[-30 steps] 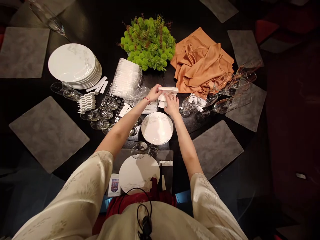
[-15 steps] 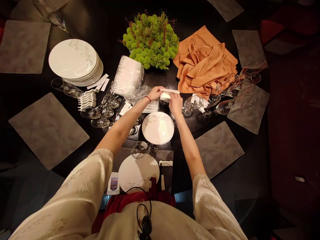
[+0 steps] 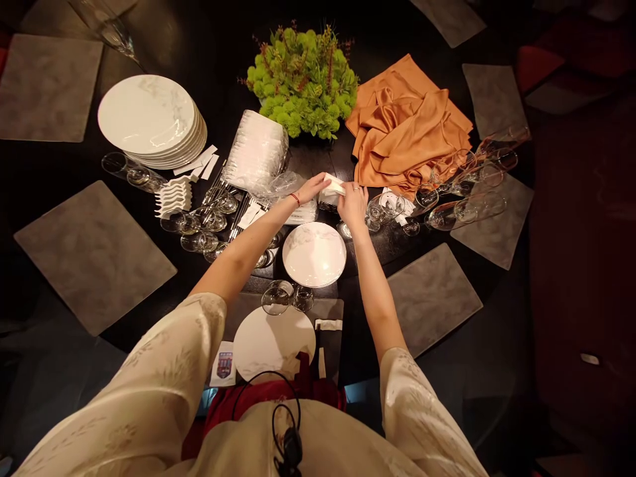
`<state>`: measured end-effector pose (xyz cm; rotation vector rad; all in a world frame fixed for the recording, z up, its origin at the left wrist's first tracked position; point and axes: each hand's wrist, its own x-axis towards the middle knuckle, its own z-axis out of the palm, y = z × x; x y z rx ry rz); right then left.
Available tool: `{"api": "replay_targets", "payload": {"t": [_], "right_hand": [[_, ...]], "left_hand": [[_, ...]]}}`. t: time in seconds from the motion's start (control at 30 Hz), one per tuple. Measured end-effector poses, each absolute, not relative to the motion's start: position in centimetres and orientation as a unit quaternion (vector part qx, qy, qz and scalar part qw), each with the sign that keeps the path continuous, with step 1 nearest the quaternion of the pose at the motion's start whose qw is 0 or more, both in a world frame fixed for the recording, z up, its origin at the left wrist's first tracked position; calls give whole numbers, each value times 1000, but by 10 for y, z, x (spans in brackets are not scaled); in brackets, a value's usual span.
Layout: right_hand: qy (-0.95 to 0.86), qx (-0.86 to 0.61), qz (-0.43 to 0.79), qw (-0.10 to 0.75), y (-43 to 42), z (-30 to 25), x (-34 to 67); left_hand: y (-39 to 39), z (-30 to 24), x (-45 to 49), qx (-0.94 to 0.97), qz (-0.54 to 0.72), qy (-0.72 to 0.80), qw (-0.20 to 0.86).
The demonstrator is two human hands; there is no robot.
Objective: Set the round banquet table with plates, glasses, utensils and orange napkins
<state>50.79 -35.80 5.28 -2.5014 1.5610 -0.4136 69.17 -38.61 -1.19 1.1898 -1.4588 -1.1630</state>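
Both hands meet over the middle of the table, beyond a small white plate (image 3: 314, 254). Between them is a folded white paper piece (image 3: 334, 184); its exact kind is too small to tell. My left hand (image 3: 315, 187) pinches its left end, fingers closed. My right hand (image 3: 354, 203) has its fingers closed on the right end, a ring showing on one finger. Just under the paper lies a low pile of similar white pieces (image 3: 328, 197), partly hidden by the hands. Clear plastic wrapping (image 3: 281, 185) lies left of my left hand.
A green plant centrepiece (image 3: 303, 83) stands behind the hands. Orange satin napkins (image 3: 407, 126) and stemmed glasses (image 3: 479, 202) lie to the right. At left are stacked plates (image 3: 146, 116), wavy white rests (image 3: 173, 195) and more glasses (image 3: 199, 242). A place setting with a large plate (image 3: 274, 338) is nearest me.
The white paper piece stretched out long and level between my hands; now it appears shorter and angled. My left fingers have moved slightly right, and my right hand has shifted a little outward.
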Motion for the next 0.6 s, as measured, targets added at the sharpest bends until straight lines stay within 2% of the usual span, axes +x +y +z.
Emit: {"api": "replay_targets", "payload": {"t": [0.17,0.27,0.47,0.6], "right_hand": [[524,-839,-83,124,-360,33,512],[533,-828,-104,139,-359,27,514],[495,-833,-202,144,-319,40,507],[469,-797,-358,128,-264,30,466]], "left_hand": [[-372,-11,692,474,-348,-706,395],[-373,-14,686,446,-302,-752,379],[-368,-10,679,417,-273,-783,373],[-328,32,689,423,-233,-782,394]]}}
